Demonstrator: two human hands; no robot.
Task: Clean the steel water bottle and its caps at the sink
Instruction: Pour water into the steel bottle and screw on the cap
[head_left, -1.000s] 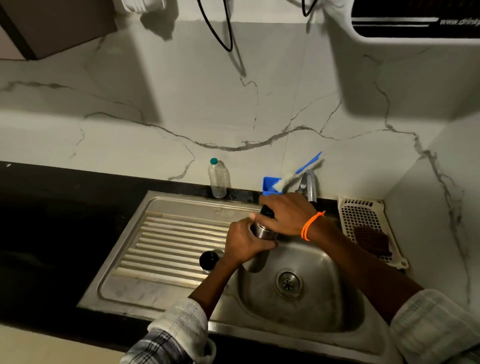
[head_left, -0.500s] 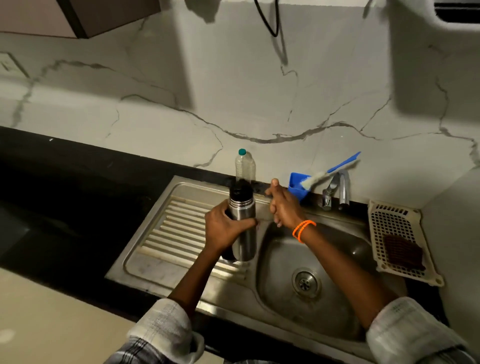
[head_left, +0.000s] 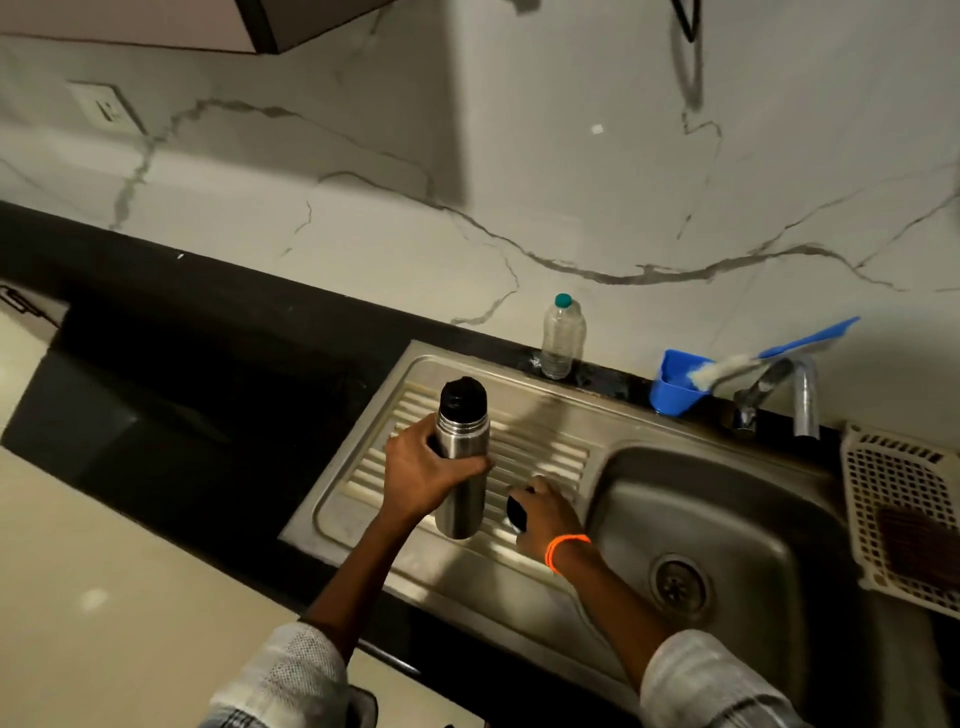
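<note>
I see the left hand (head_left: 415, 475) wrapped around the steel bottle (head_left: 461, 457), fingers curled round its upper body, thumb side toward me. Bottle is upright, held over the ribbed drainboard (head_left: 540, 452), left of the sink basin (head_left: 727, 519). I can't tell whether its base touches the drainboard or hangs just above it. A black inner cap (head_left: 462, 395) sits on the bottle's neck.

The right hand (head_left: 545, 514) is just right of the bottle, low over the drainboard, fingers curled round a small black cap (head_left: 517, 512); only a sliver of that cap shows under the palm. Orange band (head_left: 565, 550) on the right wrist. Right hand and bottle are close but I see a gap between them.

Everything else, placed off the sink basin: drain (head_left: 678, 584) in the basin floor. Tap (head_left: 789, 395) at the basin's back edge, spout pointing down. Blue cup (head_left: 675, 382) left of the tap, behind the basin, with a blue-handled brush (head_left: 779, 353) leaning out of it toward the right. Clear plastic bottle (head_left: 562, 338) with a teal lid stands behind the drainboard, against the marble wall (head_left: 519, 182). White perforated tray (head_left: 893, 493) right of the basin, dark scrub pad (head_left: 919, 540) lying in it. Black countertop (head_left: 182, 364) stretches left of the drainboard. Wall socket (head_left: 106, 109) far upper left.
</note>
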